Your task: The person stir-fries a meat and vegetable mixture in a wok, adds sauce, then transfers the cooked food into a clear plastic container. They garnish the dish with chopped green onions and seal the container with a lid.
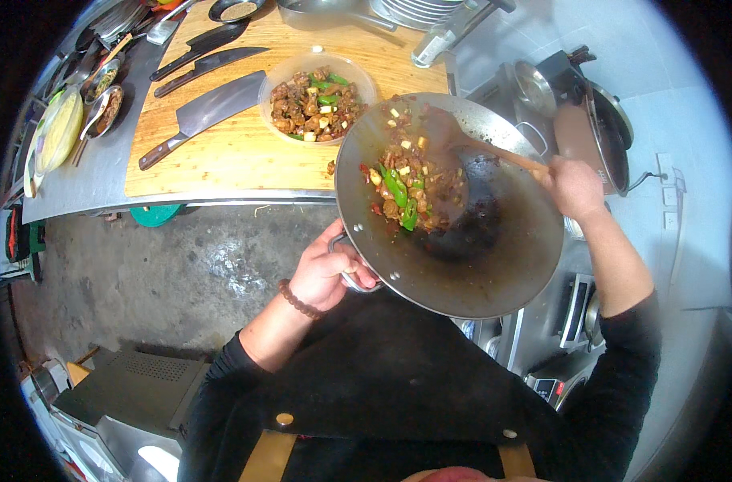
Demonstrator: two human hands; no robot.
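My left hand [335, 268], with a beaded bracelet at its wrist, grips the metal loop handle [366, 287] of a large wok [510, 259]. The wok is tilted towards a clear round plastic container [366, 81] on the wooden board. Browned food pieces with green pepper [396, 187] lie in the wok's left part. My right hand [576, 187] is closed around the handle of a wooden spatula [504, 155], whose blurred head is inside the wok above the food. Similar browned pieces and green pepper [320, 105] fill much of the container, which stands just beyond the wok's rim.
On the wooden board [221, 156] lie a cleaver [221, 108] and two darker knives [212, 66]. A grey pan [335, 15], stacked plates [417, 12] and a glass bottle [432, 48] stand at its far side. Bowls [105, 111] are at left, a large pot [607, 138] at right.
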